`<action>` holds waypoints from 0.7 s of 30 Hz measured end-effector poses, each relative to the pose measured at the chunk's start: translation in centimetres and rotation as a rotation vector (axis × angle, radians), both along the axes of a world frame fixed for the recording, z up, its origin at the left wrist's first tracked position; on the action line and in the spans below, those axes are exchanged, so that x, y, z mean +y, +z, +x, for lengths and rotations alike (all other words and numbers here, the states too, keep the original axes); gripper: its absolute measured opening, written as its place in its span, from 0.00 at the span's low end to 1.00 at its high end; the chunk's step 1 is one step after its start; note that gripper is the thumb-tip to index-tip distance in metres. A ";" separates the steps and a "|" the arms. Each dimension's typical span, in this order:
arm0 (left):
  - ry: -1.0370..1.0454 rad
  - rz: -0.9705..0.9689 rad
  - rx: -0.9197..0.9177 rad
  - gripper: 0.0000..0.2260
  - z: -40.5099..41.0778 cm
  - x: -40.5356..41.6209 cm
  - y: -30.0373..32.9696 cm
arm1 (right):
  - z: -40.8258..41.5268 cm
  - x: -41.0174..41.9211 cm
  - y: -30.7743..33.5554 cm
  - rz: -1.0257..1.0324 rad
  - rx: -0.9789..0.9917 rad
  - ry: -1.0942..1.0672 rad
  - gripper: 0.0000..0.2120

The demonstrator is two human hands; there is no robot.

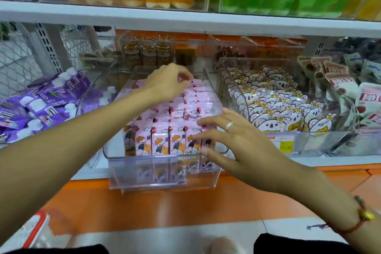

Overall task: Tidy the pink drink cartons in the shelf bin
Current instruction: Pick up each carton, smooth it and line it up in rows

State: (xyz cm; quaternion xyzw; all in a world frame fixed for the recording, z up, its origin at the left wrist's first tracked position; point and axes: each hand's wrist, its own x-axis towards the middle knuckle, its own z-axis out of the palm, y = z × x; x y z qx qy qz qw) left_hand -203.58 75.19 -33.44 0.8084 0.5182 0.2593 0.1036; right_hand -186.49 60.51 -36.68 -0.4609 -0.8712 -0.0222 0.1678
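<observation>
Two hands are at work over the clear plastic shelf bin (pixel 144 169), which sits pulled partway off the white shelf (pixel 185 20) with its front wall hanging over the orange ledge (pixel 144 202) below. Inside it stand the small pink drink cartons (pixel 160 140), printed with a cartoon child, packed upright in rows that run from the front wall to the back; the front row looks square, while the rows behind lean a little and sit unevenly. My left hand (pixel 165 84) reaches to the far end of the bin, its fingers curled down and pinching the top of a carton in the back rows. My right hand (pixel 233 136) hovers at the front right corner with its fingers spread and fairly straight, tips at or just touching the tops of the front cartons, gripping nothing. I judge these cartons light and fairly stiff, with smooth printed sides that could slip, and soft enough at the folded tops to dent if squeezed hard. Best to take each one by its two broad faces near the top, or nudge a whole row with flat fingers against the bin wall. Purple pouches (pixel 41 105) lie in the bin to the left, koala-printed packets (pixel 278 105) to the right.
</observation>
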 end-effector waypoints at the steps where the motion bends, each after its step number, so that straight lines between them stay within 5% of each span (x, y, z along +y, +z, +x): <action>1: 0.000 0.006 0.051 0.12 0.5 1.0 0.1 | 0.0 0.1 0.1 0.004 0.007 -0.001 0.15; 11: 0.152 0.001 0.307 0.12 3.7 7.6 -1.4 | -0.1 0.9 0.8 0.354 0.270 -0.166 0.11; 17: 0.148 0.002 0.218 0.06 3.7 8.1 -1.3 | 0.2 1.3 0.4 -0.013 0.462 -0.312 0.18; 21: 0.170 0.045 0.015 0.08 3.6 7.8 -0.9 | 0.1 1.6 0.4 -0.097 0.534 -0.316 0.13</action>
